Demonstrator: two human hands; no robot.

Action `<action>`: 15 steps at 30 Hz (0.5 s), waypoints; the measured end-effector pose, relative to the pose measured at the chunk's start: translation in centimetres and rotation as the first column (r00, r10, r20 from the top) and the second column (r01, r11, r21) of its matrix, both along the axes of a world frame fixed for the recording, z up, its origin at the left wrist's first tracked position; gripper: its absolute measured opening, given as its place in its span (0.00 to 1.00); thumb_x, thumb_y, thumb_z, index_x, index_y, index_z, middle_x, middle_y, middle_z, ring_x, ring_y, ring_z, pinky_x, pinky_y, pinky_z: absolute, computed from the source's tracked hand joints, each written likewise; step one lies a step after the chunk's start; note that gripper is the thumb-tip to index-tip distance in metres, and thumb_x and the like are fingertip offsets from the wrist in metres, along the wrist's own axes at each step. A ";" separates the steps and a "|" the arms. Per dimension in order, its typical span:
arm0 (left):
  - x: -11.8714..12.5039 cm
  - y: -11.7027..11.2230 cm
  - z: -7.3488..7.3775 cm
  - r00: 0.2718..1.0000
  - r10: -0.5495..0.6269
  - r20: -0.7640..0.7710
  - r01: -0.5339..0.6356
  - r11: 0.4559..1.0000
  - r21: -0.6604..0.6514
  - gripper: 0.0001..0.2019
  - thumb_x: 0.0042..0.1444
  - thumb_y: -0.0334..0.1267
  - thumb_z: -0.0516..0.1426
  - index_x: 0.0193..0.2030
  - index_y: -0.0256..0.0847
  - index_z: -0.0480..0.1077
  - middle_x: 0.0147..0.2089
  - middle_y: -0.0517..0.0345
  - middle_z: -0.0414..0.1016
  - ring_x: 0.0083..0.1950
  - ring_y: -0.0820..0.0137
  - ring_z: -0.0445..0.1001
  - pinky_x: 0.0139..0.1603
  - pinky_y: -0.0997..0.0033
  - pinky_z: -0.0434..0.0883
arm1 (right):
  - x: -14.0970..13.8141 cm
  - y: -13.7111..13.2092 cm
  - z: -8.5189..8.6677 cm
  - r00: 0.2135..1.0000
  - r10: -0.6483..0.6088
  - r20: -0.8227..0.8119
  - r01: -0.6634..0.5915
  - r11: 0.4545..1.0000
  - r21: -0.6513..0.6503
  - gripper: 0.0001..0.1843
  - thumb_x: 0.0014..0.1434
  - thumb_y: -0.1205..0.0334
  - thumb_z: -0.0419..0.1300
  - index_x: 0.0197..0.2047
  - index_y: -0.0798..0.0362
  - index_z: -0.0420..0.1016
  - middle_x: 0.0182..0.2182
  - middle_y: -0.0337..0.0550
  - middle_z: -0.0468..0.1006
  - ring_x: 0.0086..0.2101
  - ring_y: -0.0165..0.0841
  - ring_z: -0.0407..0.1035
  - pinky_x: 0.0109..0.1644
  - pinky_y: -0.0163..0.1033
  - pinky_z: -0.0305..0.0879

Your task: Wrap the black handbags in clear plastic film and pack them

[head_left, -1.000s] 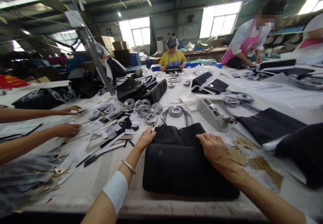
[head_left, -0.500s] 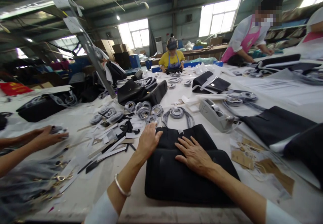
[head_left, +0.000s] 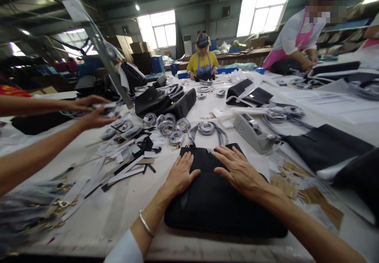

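In the head view, the black bag (head_left: pixel 225 211) lay on the pale table (head_left: pixel 130 219) directly before the person, close to the near edge, its upper part and right side partly hidden beneath the hands and right forearm. The left hand (head_left: pixel 182 174) rested palm down on its upper left, fingers together and thumb held out; the right hand (head_left: pixel 237 168) spread flat on its upper right, fingers apart. Neither was closed around anything, and both palms' undersides were out of sight. The bag's dark surface swallowed most detail, though it looked smooth and matte, with rounded lower corners and a soft crease near the left wrist, which wore a plain silver bangle (head_left: pixel 145 224). Just behind it curved a wrapped grey strap (head_left: pixel 206 128), and left of that sat coiled straps (head_left: pixel 167 126) in filmy wrapping. A grey, wedge-shaped tape dispenser (head_left: pixel 251 132) stood beyond the right hand, near flat brown card tags (head_left: pixel 319 203). Thin black and white scraps (head_left: pixel 130 162) littered the left side. A co-worker's hands (head_left: pixel 99 111) reached in there, forearms cut off by the frame, holding something too blurred to identify. A black item (head_left: pixel 359 176) was cropped at the right edge.
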State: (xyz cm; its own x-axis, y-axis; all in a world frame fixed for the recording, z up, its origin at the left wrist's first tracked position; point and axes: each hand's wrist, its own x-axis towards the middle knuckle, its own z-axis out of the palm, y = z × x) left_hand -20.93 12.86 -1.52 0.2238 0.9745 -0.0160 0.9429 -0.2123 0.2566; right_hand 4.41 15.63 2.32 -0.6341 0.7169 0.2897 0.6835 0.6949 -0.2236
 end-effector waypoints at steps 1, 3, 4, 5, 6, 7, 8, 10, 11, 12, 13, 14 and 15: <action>0.0 -0.1 0.1 1.000 0.003 0.001 -0.003 1.000 0.005 0.33 0.66 0.56 0.43 0.70 0.34 0.53 0.73 0.44 0.48 0.74 0.59 0.46 0.73 0.53 0.45 | 0.8 0.0 -0.1 1.000 -0.027 -0.005 0.027 0.999 0.046 0.29 0.68 0.43 0.46 0.67 0.46 0.60 0.67 0.47 0.59 0.66 0.42 0.51 0.69 0.56 0.43; 0.1 -0.2 0.1 1.000 0.008 -0.002 -0.008 1.000 0.019 0.33 0.67 0.55 0.43 0.70 0.33 0.53 0.73 0.44 0.49 0.74 0.59 0.46 0.73 0.54 0.46 | 2.1 0.1 -1.2 0.996 -0.080 0.026 0.078 0.994 0.078 0.30 0.67 0.42 0.48 0.66 0.47 0.62 0.66 0.48 0.60 0.66 0.45 0.50 0.69 0.59 0.42; 0.1 -0.2 0.1 1.000 0.010 -0.006 -0.010 1.000 0.028 0.33 0.67 0.55 0.44 0.70 0.33 0.54 0.73 0.44 0.50 0.73 0.59 0.47 0.72 0.54 0.46 | 2.5 0.1 -2.1 0.993 -0.105 0.051 0.101 0.993 0.068 0.30 0.66 0.42 0.49 0.65 0.48 0.64 0.66 0.49 0.61 0.66 0.46 0.49 0.68 0.60 0.43; 0.2 -0.2 0.0 1.000 0.012 -0.010 -0.011 0.999 0.040 0.32 0.67 0.54 0.45 0.69 0.33 0.55 0.72 0.43 0.51 0.73 0.59 0.48 0.72 0.54 0.47 | 2.9 0.2 -3.0 0.989 -0.124 0.075 0.121 0.991 0.049 0.29 0.66 0.42 0.49 0.64 0.48 0.66 0.65 0.49 0.62 0.66 0.47 0.49 0.68 0.61 0.44; 0.2 -0.2 0.0 1.000 0.014 -0.016 -0.013 0.998 0.057 0.31 0.67 0.53 0.45 0.69 0.33 0.56 0.72 0.43 0.52 0.73 0.59 0.49 0.72 0.54 0.48 | 3.1 0.2 -3.9 0.986 -0.136 0.095 0.134 0.991 0.029 0.29 0.66 0.42 0.49 0.63 0.49 0.68 0.65 0.49 0.63 0.66 0.47 0.49 0.68 0.61 0.44; 0.2 -0.2 0.0 1.000 0.014 -0.024 -0.012 0.997 0.075 0.30 0.67 0.52 0.46 0.68 0.33 0.57 0.72 0.44 0.53 0.73 0.59 0.50 0.72 0.54 0.48 | 3.2 0.3 -4.5 0.984 -0.139 0.109 0.139 0.990 0.011 0.28 0.67 0.43 0.48 0.62 0.49 0.68 0.65 0.48 0.62 0.67 0.47 0.48 0.68 0.61 0.44; 0.2 -0.2 -0.1 0.999 0.016 -0.032 -0.013 0.996 0.091 0.30 0.67 0.52 0.46 0.68 0.34 0.58 0.71 0.44 0.54 0.73 0.58 0.50 0.72 0.54 0.48 | 3.2 0.4 -4.7 0.984 -0.136 0.116 0.138 0.990 -0.004 0.28 0.67 0.43 0.49 0.62 0.49 0.69 0.65 0.48 0.62 0.67 0.47 0.47 0.68 0.61 0.43; 0.1 -0.2 -0.1 0.998 0.016 -0.054 -0.010 0.995 0.103 0.28 0.67 0.50 0.47 0.67 0.34 0.59 0.71 0.44 0.54 0.73 0.58 0.50 0.72 0.53 0.48 | 2.9 0.3 -4.2 0.986 -0.135 0.100 0.137 0.990 -0.018 0.27 0.67 0.45 0.51 0.61 0.52 0.70 0.65 0.50 0.63 0.67 0.48 0.48 0.68 0.61 0.42; 0.1 -0.2 -0.1 0.998 0.013 -0.063 -0.006 0.995 0.102 0.28 0.67 0.50 0.47 0.67 0.34 0.59 0.71 0.44 0.54 0.73 0.58 0.50 0.72 0.53 0.48 | 2.4 -0.1 -3.5 0.986 -0.150 0.071 0.152 0.988 -0.019 0.26 0.66 0.48 0.52 0.60 0.54 0.70 0.64 0.52 0.64 0.66 0.48 0.48 0.68 0.61 0.41; 0.1 -0.2 -0.1 0.997 0.006 -0.071 0.001 0.995 0.097 0.28 0.66 0.50 0.47 0.67 0.34 0.59 0.71 0.44 0.54 0.73 0.58 0.50 0.72 0.53 0.48 | 1.8 -0.7 -2.5 0.985 -0.168 0.026 0.169 0.985 -0.025 0.24 0.66 0.51 0.54 0.59 0.56 0.71 0.63 0.55 0.65 0.66 0.50 0.49 0.68 0.62 0.40; 0.1 -0.1 -0.2 0.997 -0.001 -0.078 0.008 0.996 0.093 0.28 0.66 0.49 0.47 0.67 0.33 0.58 0.71 0.44 0.54 0.73 0.58 0.50 0.72 0.53 0.49 | 0.9 -1.8 -1.3 0.984 -0.177 -0.035 0.176 0.983 -0.047 0.23 0.65 0.54 0.56 0.58 0.57 0.72 0.62 0.56 0.67 0.65 0.50 0.51 0.68 0.61 0.41; 0.0 -0.1 -0.2 0.996 -0.007 -0.085 0.014 0.996 0.090 0.28 0.67 0.49 0.47 0.68 0.33 0.58 0.71 0.44 0.54 0.73 0.58 0.50 0.72 0.53 0.49 | -0.2 -3.2 0.0 0.979 -0.178 -0.105 0.168 0.981 -0.092 0.20 0.64 0.57 0.57 0.56 0.59 0.74 0.60 0.58 0.68 0.64 0.51 0.54 0.68 0.61 0.42; 0.0 0.0 -0.2 0.996 -0.010 -0.094 0.018 0.996 0.089 0.28 0.67 0.49 0.46 0.68 0.34 0.58 0.71 0.44 0.54 0.73 0.58 0.50 0.72 0.53 0.49 | -1.5 -5.0 1.3 0.976 -0.122 -0.183 0.090 0.981 -0.172 0.18 0.64 0.58 0.58 0.54 0.57 0.75 0.59 0.56 0.71 0.62 0.50 0.58 0.67 0.58 0.47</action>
State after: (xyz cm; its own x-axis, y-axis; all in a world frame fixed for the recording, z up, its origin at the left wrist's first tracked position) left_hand -20.95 12.83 -1.68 0.2392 0.9697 0.0496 0.9585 -0.2440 0.1474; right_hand 2.88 10.62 3.57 -0.4959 0.8244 0.2728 0.6849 0.5644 -0.4608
